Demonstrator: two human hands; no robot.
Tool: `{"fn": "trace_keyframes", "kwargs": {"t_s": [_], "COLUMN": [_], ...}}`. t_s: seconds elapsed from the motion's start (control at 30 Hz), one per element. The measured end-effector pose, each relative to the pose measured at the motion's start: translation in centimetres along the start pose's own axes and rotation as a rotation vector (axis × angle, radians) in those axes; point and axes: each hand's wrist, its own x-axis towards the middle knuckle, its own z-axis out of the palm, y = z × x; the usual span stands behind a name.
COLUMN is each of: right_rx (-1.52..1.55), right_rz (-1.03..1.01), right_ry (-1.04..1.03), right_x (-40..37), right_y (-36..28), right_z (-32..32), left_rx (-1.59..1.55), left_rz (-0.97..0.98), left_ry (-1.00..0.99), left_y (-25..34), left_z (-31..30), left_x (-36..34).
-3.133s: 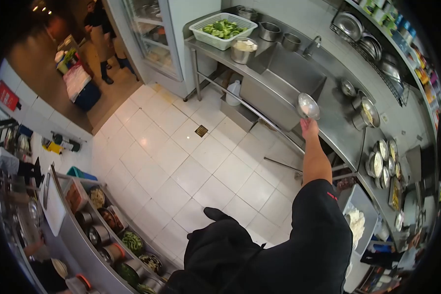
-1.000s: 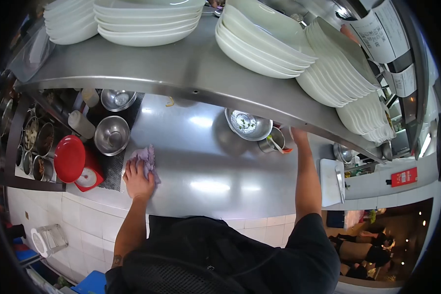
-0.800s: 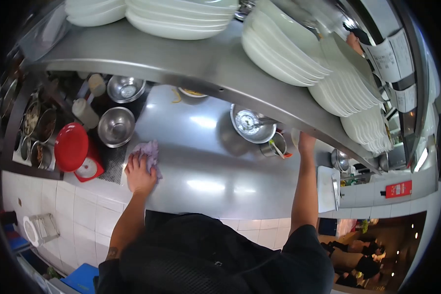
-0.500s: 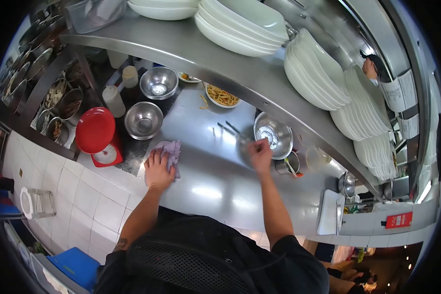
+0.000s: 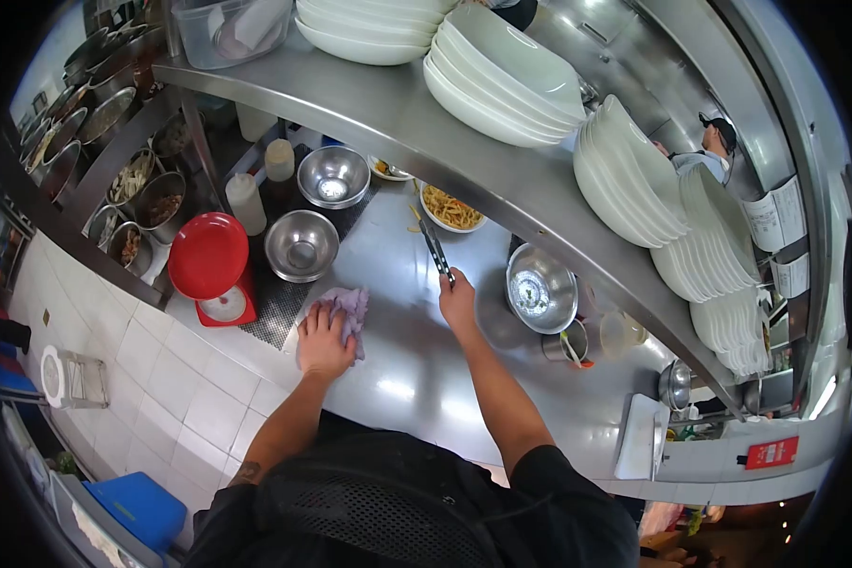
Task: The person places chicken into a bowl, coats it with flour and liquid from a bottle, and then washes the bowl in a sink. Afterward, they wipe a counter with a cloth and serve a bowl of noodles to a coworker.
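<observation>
My left hand (image 5: 326, 343) lies flat with fingers spread on a crumpled lilac cloth (image 5: 352, 308) at the left of the steel counter. Closed around the rear end of a pair of black-handled tongs (image 5: 434, 246) is my right hand (image 5: 458, 295). The tongs point away from me, their far end beside a white bowl of noodles (image 5: 452, 208). A few noodle strands lie on the counter left of that bowl. To the right of my right hand, a steel mixing bowl (image 5: 541, 289) stands by a small metal pot (image 5: 566, 345) with utensils in it.
A red kitchen scale (image 5: 212, 263) and two steel bowls (image 5: 301, 246) stand at the left, near squeeze bottles (image 5: 246, 204). Overhead, a steel shelf (image 5: 369, 118) carries stacked white bowls (image 5: 502, 80). A white board (image 5: 638, 437) lies at the right. Another person (image 5: 715, 147) is beyond the shelf.
My right hand has moved left, away from the steel mixing bowl, with the tongs now near the noodle bowl. My left hand remains on the cloth. The whole view has shifted slightly.
</observation>
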Motion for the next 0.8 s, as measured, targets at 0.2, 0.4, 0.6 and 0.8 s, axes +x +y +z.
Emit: {"fn": "trace_keyframes", "kwargs": {"t_s": [0.2, 0.4, 0.6, 0.8], "right_rx": [-0.378, -0.417, -0.368, -0.582], "right_rz": [-0.153, -0.178, -0.130, -0.114], "right_ry": [-0.013, 0.019, 0.167, 0.158], "right_x": [3.1, 4.3, 8.1, 10.6], "right_y": [-2.1, -4.9, -4.1, -2.5], "right_z": [0.7, -2.9, -7.6, -9.5], "left_rx": [-0.025, -0.049, -0.054, -0.058], "left_rz": [-0.004, -0.014, 0.024, -0.006], "left_ry": [0.019, 0.020, 0.035, 0.006], "left_y": [-0.3, -0.2, -0.2, -0.2], "left_z": [0.1, 0.0, 0.1, -0.1], "left_x": [-0.1, -0.1, 0.0, -0.1]}}
